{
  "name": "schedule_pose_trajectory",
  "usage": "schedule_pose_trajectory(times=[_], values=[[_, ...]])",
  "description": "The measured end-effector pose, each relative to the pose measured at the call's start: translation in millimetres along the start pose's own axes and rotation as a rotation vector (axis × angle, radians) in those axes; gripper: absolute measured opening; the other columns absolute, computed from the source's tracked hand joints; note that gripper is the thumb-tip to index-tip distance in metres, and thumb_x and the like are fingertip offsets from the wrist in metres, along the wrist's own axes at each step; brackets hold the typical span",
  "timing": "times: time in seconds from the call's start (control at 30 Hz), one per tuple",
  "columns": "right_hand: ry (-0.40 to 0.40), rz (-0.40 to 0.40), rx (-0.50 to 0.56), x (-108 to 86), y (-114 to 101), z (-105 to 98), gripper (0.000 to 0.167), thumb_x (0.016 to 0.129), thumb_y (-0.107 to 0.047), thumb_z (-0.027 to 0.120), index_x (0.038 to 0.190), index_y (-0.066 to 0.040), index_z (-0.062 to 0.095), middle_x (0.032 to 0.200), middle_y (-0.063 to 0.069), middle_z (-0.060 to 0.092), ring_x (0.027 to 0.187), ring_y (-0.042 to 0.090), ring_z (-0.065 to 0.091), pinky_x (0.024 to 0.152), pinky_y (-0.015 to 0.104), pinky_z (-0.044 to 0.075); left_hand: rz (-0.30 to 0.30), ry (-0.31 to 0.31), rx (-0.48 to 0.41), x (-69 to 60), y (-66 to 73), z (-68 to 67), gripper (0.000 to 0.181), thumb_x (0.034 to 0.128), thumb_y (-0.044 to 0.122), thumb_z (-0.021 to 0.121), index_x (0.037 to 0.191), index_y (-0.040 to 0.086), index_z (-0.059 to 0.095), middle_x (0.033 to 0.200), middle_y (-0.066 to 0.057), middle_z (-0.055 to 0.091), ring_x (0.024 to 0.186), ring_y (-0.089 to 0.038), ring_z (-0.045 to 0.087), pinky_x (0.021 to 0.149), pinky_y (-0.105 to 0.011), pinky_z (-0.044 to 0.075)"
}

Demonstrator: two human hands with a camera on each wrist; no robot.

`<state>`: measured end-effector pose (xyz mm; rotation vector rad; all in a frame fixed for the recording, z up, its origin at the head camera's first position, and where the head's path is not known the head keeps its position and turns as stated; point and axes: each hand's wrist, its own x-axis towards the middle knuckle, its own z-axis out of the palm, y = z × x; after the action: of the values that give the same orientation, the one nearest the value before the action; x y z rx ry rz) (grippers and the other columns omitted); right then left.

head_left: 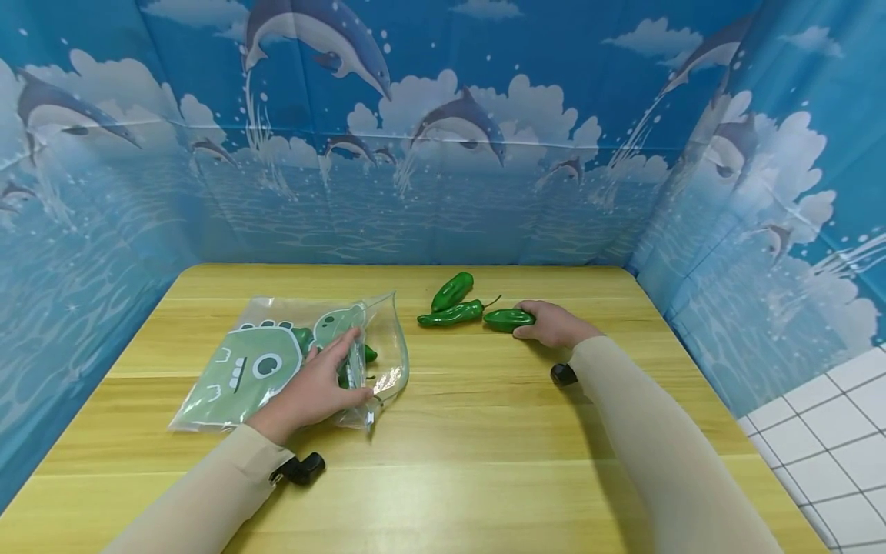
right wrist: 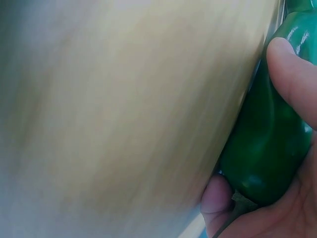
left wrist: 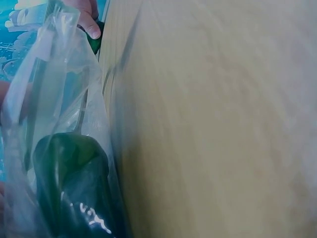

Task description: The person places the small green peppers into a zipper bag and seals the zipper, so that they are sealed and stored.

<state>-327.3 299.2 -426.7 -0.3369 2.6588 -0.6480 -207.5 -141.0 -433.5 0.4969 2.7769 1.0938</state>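
My right hand [head_left: 550, 323] grips a green pepper [head_left: 504, 320] at its right end, low over the wooden table. In the right wrist view the thumb lies along the pepper [right wrist: 270, 134], with its stem by the fingers. My left hand [head_left: 321, 385] holds a clear plastic bag [head_left: 398, 362] near its mouth, thumb and fingers spread around it. The bag carries a green cartoon monster print. Inside it are green peppers, one large and close in the left wrist view [left wrist: 74, 183]; the print and hand hide part of them.
Two more green peppers, one lying slanted [head_left: 453, 292] and one with a long stem [head_left: 453, 314], rest just left of the right hand. A blue dolphin curtain [head_left: 429, 200] stands behind the wooden table [head_left: 484, 462]. White tiles [head_left: 831, 438] show at the right.
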Motion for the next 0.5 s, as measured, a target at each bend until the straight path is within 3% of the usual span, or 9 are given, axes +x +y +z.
schedule_pose_trajectory(times=[0.5], values=[[-0.002,0.024,0.006,-0.9,-1.5,0.4,0.056,0.106,-0.033,0.065,0.154,-0.010,0.048,0.139,0.017,0.060,0.112,0.030,0.058,0.097,0.048,0.049,0.013,0.003,0.002,1.7,-2.8,-1.0,0.108,0.0863,0.037,0.083,0.170,0.014,0.019,0.174,-0.011,0.027,0.162,-0.038,0.022,0.130,-0.067,-0.004]])
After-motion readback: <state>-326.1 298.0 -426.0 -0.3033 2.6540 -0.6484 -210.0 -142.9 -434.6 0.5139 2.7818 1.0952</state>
